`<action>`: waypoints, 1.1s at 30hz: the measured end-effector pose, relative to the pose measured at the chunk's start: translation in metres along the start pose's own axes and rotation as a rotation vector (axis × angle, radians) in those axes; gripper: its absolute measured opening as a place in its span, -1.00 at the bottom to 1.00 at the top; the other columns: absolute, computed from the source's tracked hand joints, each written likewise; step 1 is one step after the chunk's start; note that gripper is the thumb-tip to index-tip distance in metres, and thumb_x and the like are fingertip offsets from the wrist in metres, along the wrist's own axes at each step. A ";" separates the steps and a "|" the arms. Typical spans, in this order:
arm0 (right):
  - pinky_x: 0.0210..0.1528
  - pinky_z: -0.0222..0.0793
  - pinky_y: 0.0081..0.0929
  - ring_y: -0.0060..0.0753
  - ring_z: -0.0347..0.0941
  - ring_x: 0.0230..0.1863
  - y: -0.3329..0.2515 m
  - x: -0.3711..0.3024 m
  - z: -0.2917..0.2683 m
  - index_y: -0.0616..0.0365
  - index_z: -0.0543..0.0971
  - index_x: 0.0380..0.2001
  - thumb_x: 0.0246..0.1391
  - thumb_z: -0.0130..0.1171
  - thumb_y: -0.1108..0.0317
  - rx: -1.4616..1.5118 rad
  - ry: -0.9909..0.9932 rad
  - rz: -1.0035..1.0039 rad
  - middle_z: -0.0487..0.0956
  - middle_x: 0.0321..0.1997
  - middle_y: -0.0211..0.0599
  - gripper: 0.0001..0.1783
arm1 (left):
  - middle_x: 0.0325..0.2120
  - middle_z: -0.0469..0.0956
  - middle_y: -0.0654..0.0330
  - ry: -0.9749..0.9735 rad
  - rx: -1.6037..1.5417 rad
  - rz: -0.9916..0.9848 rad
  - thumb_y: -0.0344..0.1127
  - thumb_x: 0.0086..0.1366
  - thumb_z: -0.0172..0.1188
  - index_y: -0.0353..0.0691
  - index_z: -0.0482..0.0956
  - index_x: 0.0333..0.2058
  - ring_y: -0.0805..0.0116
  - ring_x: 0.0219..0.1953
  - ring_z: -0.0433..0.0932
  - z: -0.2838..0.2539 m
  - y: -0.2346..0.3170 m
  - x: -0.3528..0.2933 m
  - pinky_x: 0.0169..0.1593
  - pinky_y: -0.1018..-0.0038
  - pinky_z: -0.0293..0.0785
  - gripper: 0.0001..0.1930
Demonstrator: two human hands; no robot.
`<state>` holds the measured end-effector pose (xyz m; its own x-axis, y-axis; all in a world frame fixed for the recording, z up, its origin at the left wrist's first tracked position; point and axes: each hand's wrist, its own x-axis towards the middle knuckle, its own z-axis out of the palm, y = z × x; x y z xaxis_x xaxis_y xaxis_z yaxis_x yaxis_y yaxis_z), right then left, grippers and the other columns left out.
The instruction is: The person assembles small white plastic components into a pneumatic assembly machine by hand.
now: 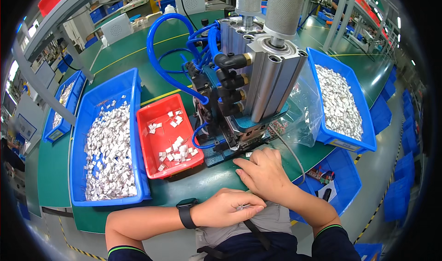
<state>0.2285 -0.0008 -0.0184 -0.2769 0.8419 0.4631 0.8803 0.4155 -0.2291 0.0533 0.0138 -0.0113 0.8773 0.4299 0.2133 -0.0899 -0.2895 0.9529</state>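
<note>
My left hand (230,208), with a dark watch at its wrist, is closed low in front of me. A small bunch of thin-leaded electronic components (244,206) shows between its thumb and fingers. My right hand (267,173) is curled at the front foot of a pneumatic press (271,77) with metal cylinders and blue air hoses. A small white component (248,154) lies by its knuckles. The thumb and one finger point left, slightly apart; the other fingertips are hidden, so what they grip cannot be made out.
Left of the press, a red tray (172,137) has several loose white components in it. Blue bins (78,169) full of them stand further left, and another blue bin (357,143) is at the right. Clear plastic (304,109) lies beside the press. A lower blue bin (350,183) holds mixed parts.
</note>
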 end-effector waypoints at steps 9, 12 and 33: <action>-0.26 0.08 -0.29 -0.28 0.28 -0.32 -0.006 -0.001 0.004 0.03 0.57 -0.22 -0.14 0.22 0.17 -0.132 0.042 0.032 0.38 -0.43 -0.38 -0.64 | -0.44 0.61 0.12 0.009 -0.018 0.016 -0.34 0.22 0.19 -0.28 0.60 -0.26 0.33 -0.41 0.60 0.001 -0.001 0.002 -0.34 0.50 0.48 -0.83; -0.25 0.08 -0.29 -0.28 0.28 -0.31 -0.002 -0.001 0.006 0.02 0.57 -0.23 -0.13 0.22 0.18 -0.104 0.009 0.057 0.39 -0.42 -0.37 -0.66 | -0.44 0.61 0.12 0.010 -0.010 0.020 -0.34 0.22 0.19 -0.28 0.60 -0.26 0.33 -0.42 0.60 0.002 -0.002 0.001 -0.34 0.50 0.48 -0.84; -0.24 0.05 -0.24 -0.18 0.25 -0.27 -0.009 0.012 -0.008 0.03 0.55 -0.32 -0.20 0.22 0.26 0.170 -0.091 -0.085 0.36 -0.39 -0.31 -0.72 | -0.43 0.58 0.10 0.023 0.043 -0.028 -0.35 0.23 0.12 -0.29 0.56 -0.28 0.30 -0.39 0.58 -0.028 0.026 0.007 -0.32 0.46 0.44 -0.85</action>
<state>0.2208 0.0026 -0.0038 -0.3875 0.8260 0.4094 0.7770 0.5316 -0.3371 0.0441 0.0334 0.0213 0.8683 0.4573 0.1922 -0.0447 -0.3138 0.9484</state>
